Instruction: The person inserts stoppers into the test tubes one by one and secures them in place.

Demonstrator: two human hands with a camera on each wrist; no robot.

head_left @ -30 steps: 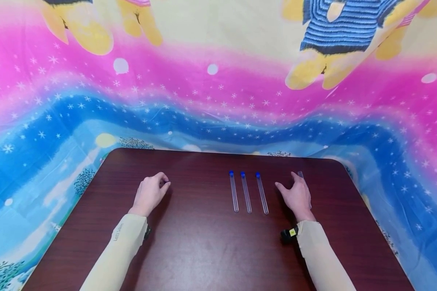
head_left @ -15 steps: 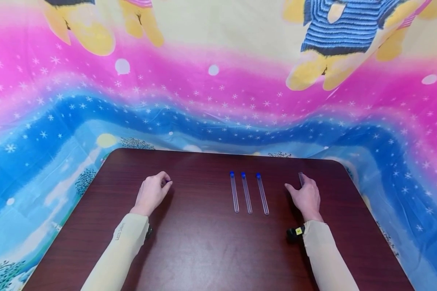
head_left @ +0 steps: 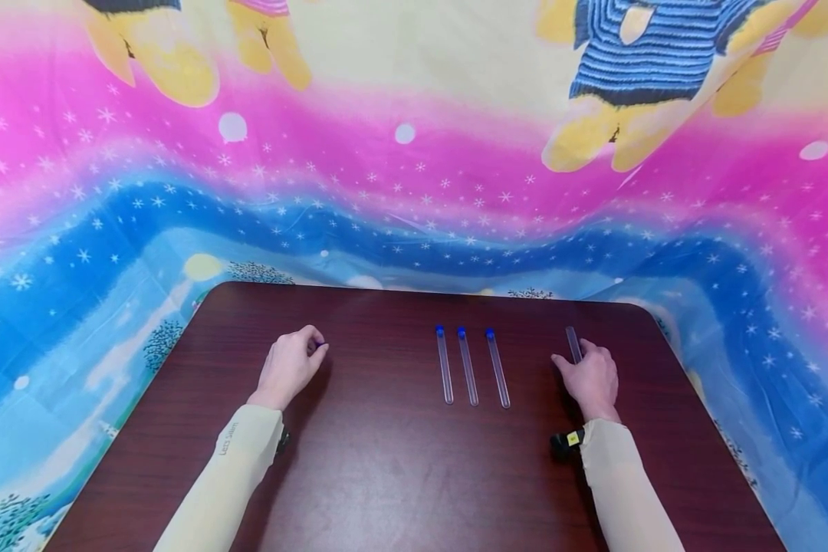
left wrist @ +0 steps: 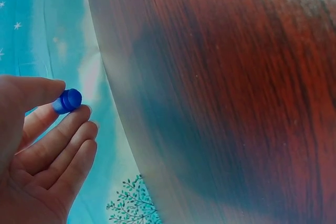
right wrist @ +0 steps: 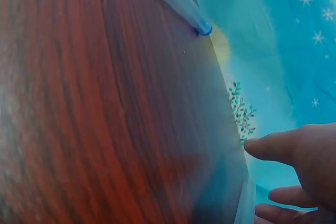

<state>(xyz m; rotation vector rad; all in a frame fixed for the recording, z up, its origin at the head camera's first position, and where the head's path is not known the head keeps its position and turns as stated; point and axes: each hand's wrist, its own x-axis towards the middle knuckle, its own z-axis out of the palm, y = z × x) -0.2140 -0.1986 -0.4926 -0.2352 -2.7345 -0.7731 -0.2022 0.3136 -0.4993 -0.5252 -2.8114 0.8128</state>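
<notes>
My left hand [head_left: 288,369] is held over the left part of the table and pinches a blue ridged cap [left wrist: 68,101] between thumb and fingers. On the right, my right hand [head_left: 590,380] is beside a clear tube with no cap on it [head_left: 573,342], its thumb held away from the other fingers. The hand hides the tube's lower part. In the right wrist view only a short piece of this tube [right wrist: 244,205] shows, close to the fingers. Three clear test tubes with blue caps lie side by side between the hands: left [head_left: 445,368], middle [head_left: 468,369], right [head_left: 498,371].
The dark brown wooden table [head_left: 386,452] has rounded far corners. Directly behind its far edge hangs a printed cloth [head_left: 400,207] in pink and blue, which also runs along both sides. A black wrist camera [head_left: 564,445] sits at my right cuff.
My right hand has moved to the right, from left of the uncapped tube to over its lower part, so the tube's upper end now shows. The left hand has barely shifted, still pinching the cap.
</notes>
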